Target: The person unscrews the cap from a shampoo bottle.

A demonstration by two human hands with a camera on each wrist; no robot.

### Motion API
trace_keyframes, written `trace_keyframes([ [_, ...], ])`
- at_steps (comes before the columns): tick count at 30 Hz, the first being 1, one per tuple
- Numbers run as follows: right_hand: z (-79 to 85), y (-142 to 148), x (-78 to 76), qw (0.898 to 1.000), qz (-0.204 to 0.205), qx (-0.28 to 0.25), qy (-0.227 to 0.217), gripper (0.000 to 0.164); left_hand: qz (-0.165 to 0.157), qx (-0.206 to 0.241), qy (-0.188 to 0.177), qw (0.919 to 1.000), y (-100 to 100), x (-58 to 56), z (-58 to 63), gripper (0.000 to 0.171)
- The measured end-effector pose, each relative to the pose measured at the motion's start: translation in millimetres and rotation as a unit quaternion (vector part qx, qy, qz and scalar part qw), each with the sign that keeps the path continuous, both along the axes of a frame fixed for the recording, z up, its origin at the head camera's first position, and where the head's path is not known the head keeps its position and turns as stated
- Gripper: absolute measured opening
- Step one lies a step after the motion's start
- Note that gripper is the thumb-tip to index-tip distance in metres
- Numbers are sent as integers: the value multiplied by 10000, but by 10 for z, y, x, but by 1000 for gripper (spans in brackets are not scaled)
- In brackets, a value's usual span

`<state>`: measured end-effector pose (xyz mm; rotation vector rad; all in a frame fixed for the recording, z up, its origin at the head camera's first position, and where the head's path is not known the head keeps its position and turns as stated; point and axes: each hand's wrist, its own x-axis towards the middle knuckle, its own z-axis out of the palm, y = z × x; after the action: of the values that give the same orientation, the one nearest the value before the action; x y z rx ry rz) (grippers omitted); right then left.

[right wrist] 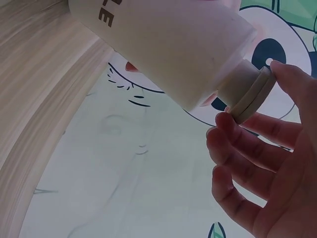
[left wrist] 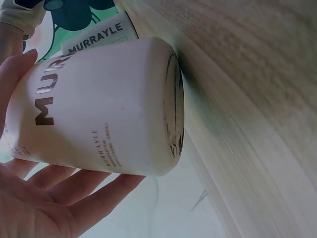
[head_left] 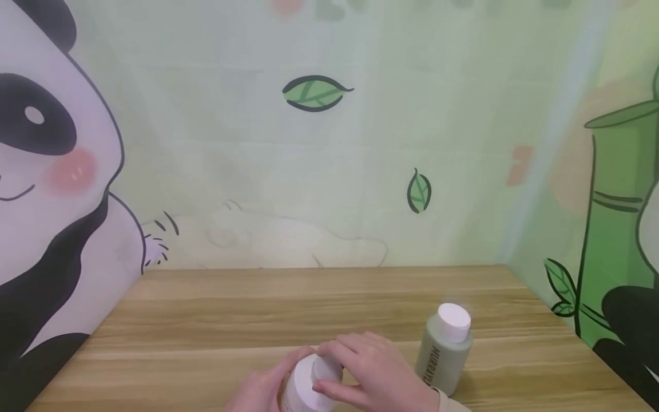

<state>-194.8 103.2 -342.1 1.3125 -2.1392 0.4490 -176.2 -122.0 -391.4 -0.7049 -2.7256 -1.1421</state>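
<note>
Over the near middle of the wood-grain table (head_left: 257, 312), the left hand (head_left: 261, 388) grips a white Murrayle bottle (left wrist: 104, 106) while the right hand (head_left: 378, 372) pinches its cap (right wrist: 255, 95). Just to the right stands an upright, capped grey-green Murrayle bottle (head_left: 445, 359); a panda-print backdrop (head_left: 360, 143) rises at the table's far edge.

Left grip (head_left: 261, 384), white bottle (head_left: 301, 389) cut off by head view's bottom edge; finest print (left wrist: 111, 148) illegibly small.
</note>
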Motion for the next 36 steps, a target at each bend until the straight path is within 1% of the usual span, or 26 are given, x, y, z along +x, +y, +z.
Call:
trace_keyframes([
  [8, -2, -2, -6, 9999, 9, 87, 118, 26, -4, 43, 25, 10000, 1, -3, -16, 78],
  [10, -4, 1, -1, 9998, 31, 113, 147, 26, 45, 1, 41, 10000, 0, -6, -34, 77],
  [14, 0, 5, -1, 9992, 219, 209, 271, 28, 113, -111, 7, 9999, -11, -14, -69, 76],
  [16, 14, 13, -6, 9985, 381, 325, 212, 30, 59, -116, -53, 9999, -21, -20, -76, 75],
  [19, 53, 53, -16, 9961, 679, 571, -24, 34, -81, -15, -140, 9999, -26, -24, -56, 73],
  [20, 64, 66, -18, 9952, 738, 626, -125, 35, -119, 30, -144, 9998, -26, -24, -45, 72],
  [21, 72, 75, -26, 9945, 799, 665, -104, 36, -152, 77, -173, 9997, -23, -24, -29, 71],
  [22, 75, 85, -23, 9941, 812, 690, -184, 37, -167, 115, -181, 9996, -18, -16, -17, 71],
  [24, 72, 88, -14, 9949, 717, 688, -179, 40, -146, 140, -101, 9997, -12, -9, -11, 72],
  [26, 68, 79, -7, 9967, 485, 645, -113, 42, -118, 158, -89, 9998, -14, -7, -10, 74],
  [27, 67, 74, -6, 9974, 377, 619, 2, 42, -95, 146, -86, 9998, -14, -7, -12, 75],
  [28, 66, 70, -1, 9979, 248, 594, -18, 42, -73, 131, -47, 9999, -15, -10, -17, 77],
  [30, 64, 62, 0, 9985, 49, 537, 91, 39, -41, 100, 10, 9999, -13, -11, -19, 79],
  [32, 60, 57, -9, 9988, -10, 476, 114, 35, -42, 79, 19, 10000, -9, -7, -10, 79],
  [33, 58, 55, -11, 9989, -11, 460, 112, 33, -53, 73, 64, 9999, -6, -4, -7, 79],
  [36, 48, 50, -11, 9991, 10, 414, 52, 31, -123, 125, 44, 9998, 4, 17, 7, 76],
])
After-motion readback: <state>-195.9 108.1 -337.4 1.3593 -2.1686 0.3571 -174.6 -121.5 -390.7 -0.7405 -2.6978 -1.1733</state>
